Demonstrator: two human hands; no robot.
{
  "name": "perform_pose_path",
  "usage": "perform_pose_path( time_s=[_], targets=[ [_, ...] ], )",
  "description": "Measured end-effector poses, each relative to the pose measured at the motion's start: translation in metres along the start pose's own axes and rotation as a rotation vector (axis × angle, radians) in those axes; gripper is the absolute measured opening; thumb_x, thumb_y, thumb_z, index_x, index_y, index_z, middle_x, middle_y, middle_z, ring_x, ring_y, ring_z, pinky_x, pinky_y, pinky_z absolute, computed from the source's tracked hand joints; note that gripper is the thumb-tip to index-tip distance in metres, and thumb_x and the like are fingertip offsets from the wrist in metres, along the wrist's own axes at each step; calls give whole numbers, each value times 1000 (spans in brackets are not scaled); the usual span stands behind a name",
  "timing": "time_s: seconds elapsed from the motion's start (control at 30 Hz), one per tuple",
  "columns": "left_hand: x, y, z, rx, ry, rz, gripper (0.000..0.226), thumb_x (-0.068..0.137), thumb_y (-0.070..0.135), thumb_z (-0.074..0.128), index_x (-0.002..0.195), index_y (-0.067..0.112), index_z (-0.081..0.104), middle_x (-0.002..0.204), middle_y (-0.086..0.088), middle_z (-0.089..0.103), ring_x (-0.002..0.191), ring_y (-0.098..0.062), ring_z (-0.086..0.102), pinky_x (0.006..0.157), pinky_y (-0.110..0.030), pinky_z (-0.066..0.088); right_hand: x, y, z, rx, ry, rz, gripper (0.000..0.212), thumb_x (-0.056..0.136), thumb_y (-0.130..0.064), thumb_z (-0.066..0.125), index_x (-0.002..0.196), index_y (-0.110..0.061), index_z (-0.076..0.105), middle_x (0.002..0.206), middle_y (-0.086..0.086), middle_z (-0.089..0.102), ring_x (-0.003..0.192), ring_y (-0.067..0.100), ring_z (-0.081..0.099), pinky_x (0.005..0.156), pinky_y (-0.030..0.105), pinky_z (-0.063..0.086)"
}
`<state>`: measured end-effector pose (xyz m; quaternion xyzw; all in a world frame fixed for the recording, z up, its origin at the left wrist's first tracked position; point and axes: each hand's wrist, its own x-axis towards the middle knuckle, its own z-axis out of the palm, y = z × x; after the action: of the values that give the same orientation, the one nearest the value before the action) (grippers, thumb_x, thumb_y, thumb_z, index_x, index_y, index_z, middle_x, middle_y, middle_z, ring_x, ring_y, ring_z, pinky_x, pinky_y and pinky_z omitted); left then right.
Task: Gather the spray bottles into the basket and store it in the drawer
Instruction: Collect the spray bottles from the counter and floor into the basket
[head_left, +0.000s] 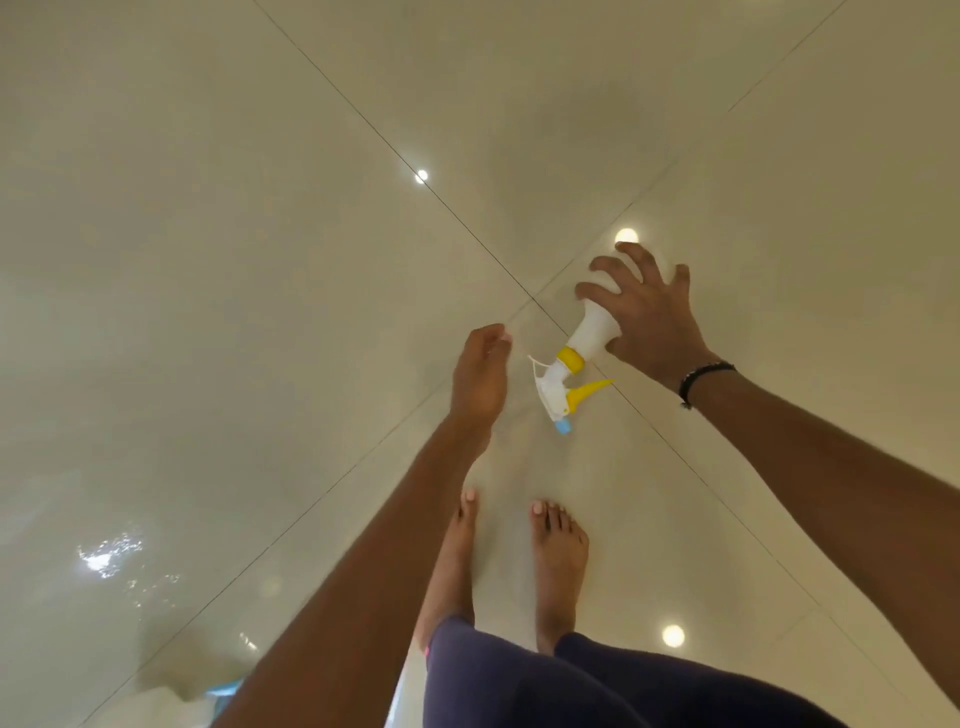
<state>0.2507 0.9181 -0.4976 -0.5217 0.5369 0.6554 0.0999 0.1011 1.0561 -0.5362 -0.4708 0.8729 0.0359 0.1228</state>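
A white spray bottle (592, 330) with a yellow collar, yellow trigger and blue nozzle lies on the glossy floor, nozzle pointing toward me. My right hand (649, 317) comes down over its body from the right. The fingers are spread and curved round the body, and the thumb sits at its shoulder. Most of the body is hidden under the hand. My left hand (480, 374) hovers just left of the sprayer head, fingers loosely curled, holding nothing. No basket or drawer is in view.
Cream floor tiles (260, 260) with dark grout lines fill the view and reflect ceiling lights. My bare feet (558, 561) stand just below the bottle. A pale object with a blue edge (223, 691) peeks in at the bottom left.
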Motion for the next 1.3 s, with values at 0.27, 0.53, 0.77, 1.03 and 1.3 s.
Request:
perform_pose_path(
  time_s=[0.27, 0.53, 0.77, 1.03, 1.3],
  targets=[
    [-125, 105, -111, -196, 85, -11, 25, 97, 6, 45, 116, 14, 59, 123, 0, 62, 115, -21, 58, 89, -28, 50, -7, -95, -170, 833, 102, 249, 64, 53, -26, 80, 112, -28, 57, 125, -1, 51, 121, 26, 43, 88, 29, 42],
    [-228, 240, -181, -121, 37, 300, 45, 92, 0, 50, 100, 43, 59, 98, 23, 65, 90, 8, 62, 77, -10, 51, 37, -193, -339, 1105, 25, 136, 60, 62, -25, 87, 115, -25, 57, 110, -14, 48, 102, 6, 49, 81, 7, 37],
    [-217, 317, -267, -165, 226, 446, 28, 89, 15, 66, 111, 32, 63, 96, 25, 61, 79, 23, 57, 67, 3, 44, 136, -263, -411, 1162, -50, 38, 68, 69, -27, 83, 128, -28, 49, 115, -16, 43, 104, 1, 43, 70, -12, 30],
    [-150, 379, -403, -156, 497, 596, 27, 86, 17, 70, 91, 40, 56, 84, 19, 65, 76, 8, 63, 68, -12, 51, 285, -377, -437, 1127, -71, -144, 64, 63, -45, 75, 120, -25, 53, 116, 3, 59, 106, 21, 58, 81, 29, 54],
    [-97, 456, -553, -168, 590, 582, 34, 85, 20, 71, 118, 22, 63, 98, 10, 68, 87, 3, 64, 75, -12, 51, 418, -483, -503, 1072, -44, -329, 77, 56, -45, 78, 126, -27, 50, 122, -5, 59, 117, 19, 53, 93, 43, 51]
  ],
)
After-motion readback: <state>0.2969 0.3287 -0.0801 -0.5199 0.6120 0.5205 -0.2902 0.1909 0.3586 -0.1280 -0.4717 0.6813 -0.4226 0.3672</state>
